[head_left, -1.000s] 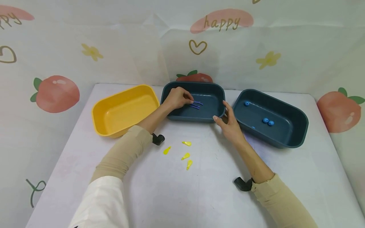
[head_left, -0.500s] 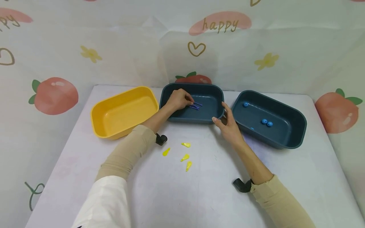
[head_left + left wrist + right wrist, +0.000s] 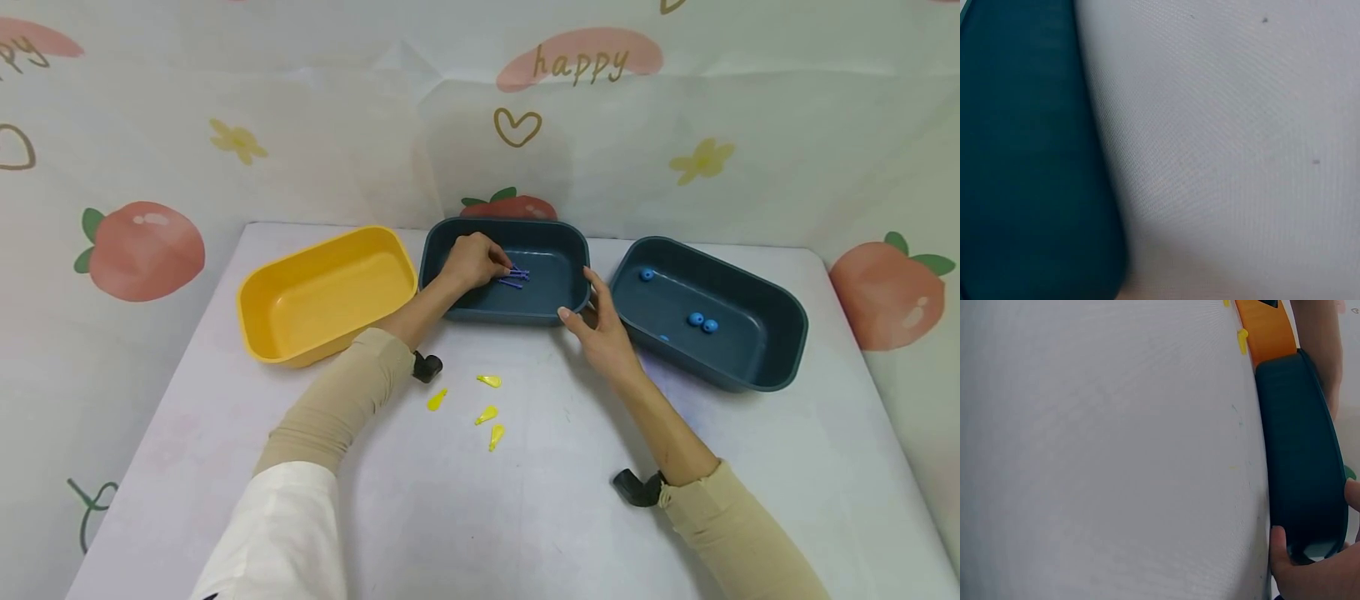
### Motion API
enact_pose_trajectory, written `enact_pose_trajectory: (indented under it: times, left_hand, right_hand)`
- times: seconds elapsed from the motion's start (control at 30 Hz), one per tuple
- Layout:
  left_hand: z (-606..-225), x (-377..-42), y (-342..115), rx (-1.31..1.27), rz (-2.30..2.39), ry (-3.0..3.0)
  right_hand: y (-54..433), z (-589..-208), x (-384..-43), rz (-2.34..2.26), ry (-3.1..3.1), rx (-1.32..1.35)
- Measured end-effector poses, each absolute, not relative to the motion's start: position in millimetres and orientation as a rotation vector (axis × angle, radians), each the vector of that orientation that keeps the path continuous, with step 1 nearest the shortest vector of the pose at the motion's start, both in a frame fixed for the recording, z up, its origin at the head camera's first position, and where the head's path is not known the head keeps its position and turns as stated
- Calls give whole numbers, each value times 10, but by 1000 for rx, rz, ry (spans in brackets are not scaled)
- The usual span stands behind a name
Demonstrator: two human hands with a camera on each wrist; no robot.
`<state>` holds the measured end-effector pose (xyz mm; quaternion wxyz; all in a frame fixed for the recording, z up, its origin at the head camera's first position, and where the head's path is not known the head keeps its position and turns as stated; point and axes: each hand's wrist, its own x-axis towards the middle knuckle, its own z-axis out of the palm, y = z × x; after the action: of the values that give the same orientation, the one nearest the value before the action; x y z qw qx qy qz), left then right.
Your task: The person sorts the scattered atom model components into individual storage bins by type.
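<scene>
In the head view my left hand (image 3: 472, 260) reaches into the middle dark blue bin (image 3: 555, 293). Its thumb and fingertips pinch at a thin purple stick-like piece, beside several more purple pieces (image 3: 512, 284) on the bin floor; their exact kind is too small to tell. My right hand (image 3: 603, 337) holds the right end of the same bin. The right wrist view shows its thumb (image 3: 1279, 547) against the bin's front wall (image 3: 1297, 444) and a finger at the rim. In the left wrist view only the bin's wall (image 3: 1035, 156) and the white tabletop appear.
A yellow bin (image 3: 322, 300) stands to the left. At the right, another dark blue bin (image 3: 750, 354) contains several blue beads (image 3: 696, 319). Several small yellow teardrop-shaped pieces (image 3: 487, 414) lie on the table in front. A patterned cloth (image 3: 337, 125) hangs behind.
Among the purple pieces, one has shifted up against the others near my left fingertips, leaving one apart in front. My left hand has moved only slightly; my right hand stays at the bin.
</scene>
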<state>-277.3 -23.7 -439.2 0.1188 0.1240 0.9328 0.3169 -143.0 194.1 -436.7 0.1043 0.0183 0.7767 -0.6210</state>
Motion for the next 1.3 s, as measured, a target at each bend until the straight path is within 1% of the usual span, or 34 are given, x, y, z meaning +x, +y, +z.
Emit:
enact_pose_trajectory:
  times: [0.1,0.23,0.6,0.9,1.3]
  left_hand:
    - [-4382,-2770,-243,356,935,2714]
    - [-4367,-2762,-257,352,933,2703]
    - [-4349,-2750,-350,372,938,2689]
    - [-4299,-2717,-408,451,958,2708]
    - [-4214,-2582,-539,506,1141,2721]
  right_hand:
    - [1972,-4474,-1458,-1829,2309,46]
    - [1983,-4514,-1463,-1827,2323,42]
    - [1973,-4498,-1448,-1821,2313,59]
    - [1970,-4509,-1463,-1817,2320,55]
    - [1915,-4439,-1448,-1926,2240,137]
